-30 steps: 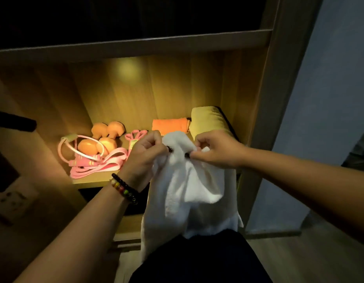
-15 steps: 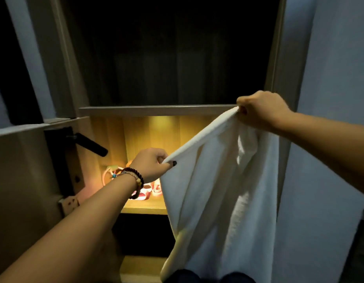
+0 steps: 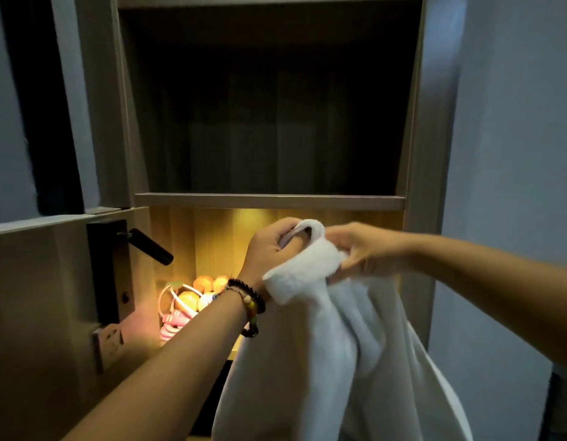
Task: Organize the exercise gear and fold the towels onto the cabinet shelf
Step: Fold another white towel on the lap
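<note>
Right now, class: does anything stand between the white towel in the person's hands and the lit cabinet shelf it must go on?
Nothing visible does. Both the left hand and right hand grip the white towel directly before the lit wooden shelf. Orange and pink exercise gear fills its left side; the right side is hidden.

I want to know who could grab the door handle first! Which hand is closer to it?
Left. The left hand grips the white towel a short way right of the black door handle. The right hand holds the towel farther right, beyond the left hand.
</note>
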